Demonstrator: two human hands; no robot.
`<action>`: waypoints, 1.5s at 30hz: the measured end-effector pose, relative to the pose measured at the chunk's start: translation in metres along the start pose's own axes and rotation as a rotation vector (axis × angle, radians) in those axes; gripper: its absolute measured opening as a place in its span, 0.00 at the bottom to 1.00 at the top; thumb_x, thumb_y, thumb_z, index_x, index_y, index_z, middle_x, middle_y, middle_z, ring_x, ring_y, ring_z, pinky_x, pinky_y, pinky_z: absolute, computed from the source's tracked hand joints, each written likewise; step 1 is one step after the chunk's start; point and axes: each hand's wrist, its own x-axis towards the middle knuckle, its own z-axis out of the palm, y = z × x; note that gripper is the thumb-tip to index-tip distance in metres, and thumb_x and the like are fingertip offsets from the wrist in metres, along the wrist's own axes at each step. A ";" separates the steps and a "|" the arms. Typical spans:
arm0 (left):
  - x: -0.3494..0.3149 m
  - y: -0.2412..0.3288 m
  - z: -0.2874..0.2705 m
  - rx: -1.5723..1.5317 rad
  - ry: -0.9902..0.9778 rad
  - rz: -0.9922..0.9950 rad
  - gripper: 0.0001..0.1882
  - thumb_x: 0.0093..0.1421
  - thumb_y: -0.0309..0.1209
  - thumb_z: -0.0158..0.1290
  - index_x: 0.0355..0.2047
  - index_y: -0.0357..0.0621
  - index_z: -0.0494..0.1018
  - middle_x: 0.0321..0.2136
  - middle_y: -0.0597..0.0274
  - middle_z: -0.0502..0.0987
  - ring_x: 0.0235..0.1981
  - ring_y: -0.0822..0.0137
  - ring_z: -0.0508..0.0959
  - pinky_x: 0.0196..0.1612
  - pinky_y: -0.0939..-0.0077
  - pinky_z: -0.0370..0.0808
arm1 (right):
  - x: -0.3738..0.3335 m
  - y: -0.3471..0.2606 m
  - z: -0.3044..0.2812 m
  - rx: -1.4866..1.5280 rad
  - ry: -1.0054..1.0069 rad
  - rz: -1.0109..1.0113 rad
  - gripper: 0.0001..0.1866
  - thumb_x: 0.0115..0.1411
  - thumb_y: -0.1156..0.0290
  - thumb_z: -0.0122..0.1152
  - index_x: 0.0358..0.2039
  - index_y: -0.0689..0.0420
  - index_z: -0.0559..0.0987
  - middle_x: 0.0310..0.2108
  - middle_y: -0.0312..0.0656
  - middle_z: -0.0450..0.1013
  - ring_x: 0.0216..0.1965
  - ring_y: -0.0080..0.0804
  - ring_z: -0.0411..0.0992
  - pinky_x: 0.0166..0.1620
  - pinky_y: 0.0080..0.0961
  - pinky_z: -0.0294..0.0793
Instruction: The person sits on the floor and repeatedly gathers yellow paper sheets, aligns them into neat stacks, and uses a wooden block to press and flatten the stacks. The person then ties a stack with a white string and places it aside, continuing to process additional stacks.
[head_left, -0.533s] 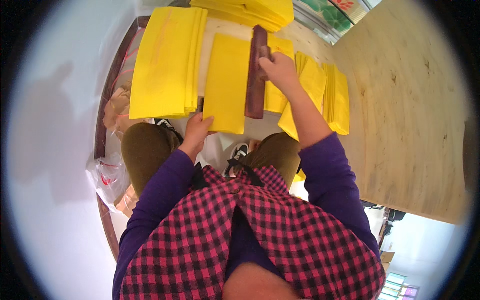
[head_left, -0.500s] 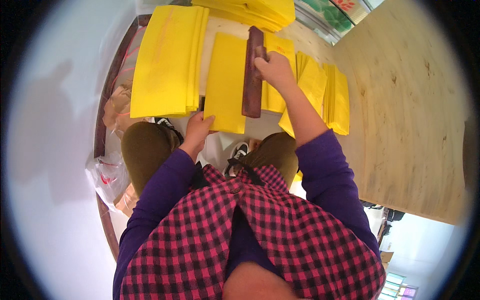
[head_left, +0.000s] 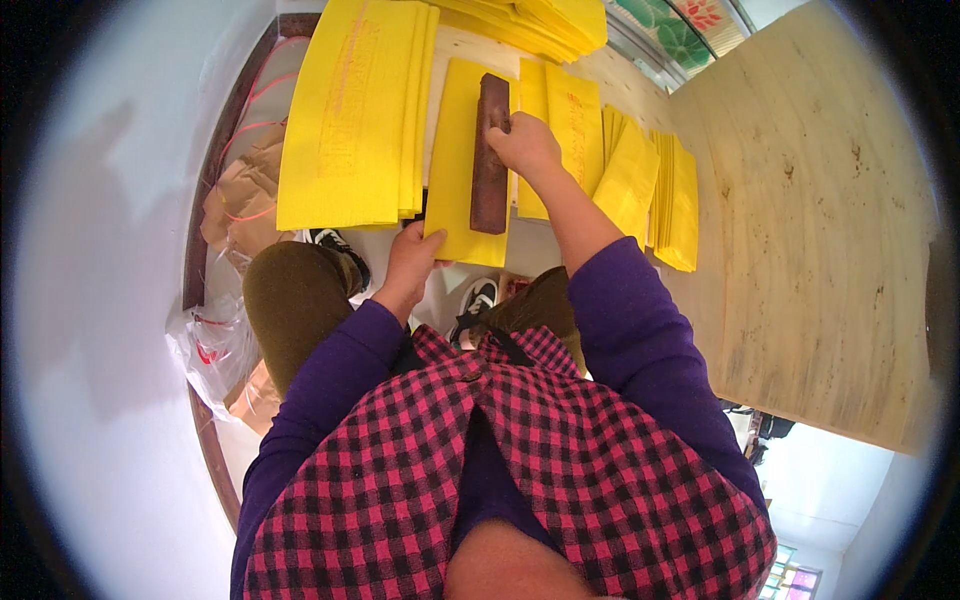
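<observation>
- Nearest, the left hand [head_left: 412, 262] pinches the near edge of a yellow paper sheet [head_left: 455, 170], fingers closed on that edge.
- The sheet lies lengthwise, running away from the person, with its near end hanging past the table edge [head_left: 535, 235].
- Farther out, the right hand [head_left: 525, 148] is closed around a dark wooden block [head_left: 489, 155] lying along the sheet; how tight the grip is I cannot quite tell.
- Farthest, 2 yellow paper stacks: left stack [head_left: 350, 110] and right stack [head_left: 660, 190].
</observation>
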 end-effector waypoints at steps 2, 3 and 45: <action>0.000 0.001 -0.001 0.015 -0.031 -0.009 0.12 0.60 0.31 0.46 0.43 0.39 0.69 0.37 0.59 0.75 0.34 0.67 0.76 0.36 0.73 0.75 | 0.002 -0.003 -0.001 -0.038 -0.038 0.007 0.23 0.47 0.54 0.52 0.36 0.61 0.77 0.38 0.53 0.74 0.42 0.46 0.72 0.43 0.37 0.72; -0.001 0.001 -0.001 0.010 -0.021 -0.014 0.13 0.60 0.31 0.46 0.44 0.39 0.69 0.37 0.59 0.75 0.34 0.67 0.76 0.37 0.73 0.74 | 0.003 -0.005 0.000 -0.047 -0.050 0.016 0.23 0.47 0.55 0.52 0.36 0.61 0.77 0.38 0.53 0.74 0.42 0.46 0.72 0.43 0.36 0.72; -0.011 0.005 0.003 -0.039 -0.048 0.020 0.11 0.60 0.29 0.45 0.41 0.37 0.69 0.36 0.59 0.75 0.33 0.68 0.76 0.36 0.73 0.76 | 0.011 0.005 0.046 0.040 0.080 0.013 0.22 0.49 0.55 0.51 0.32 0.62 0.77 0.34 0.57 0.74 0.38 0.50 0.73 0.41 0.40 0.71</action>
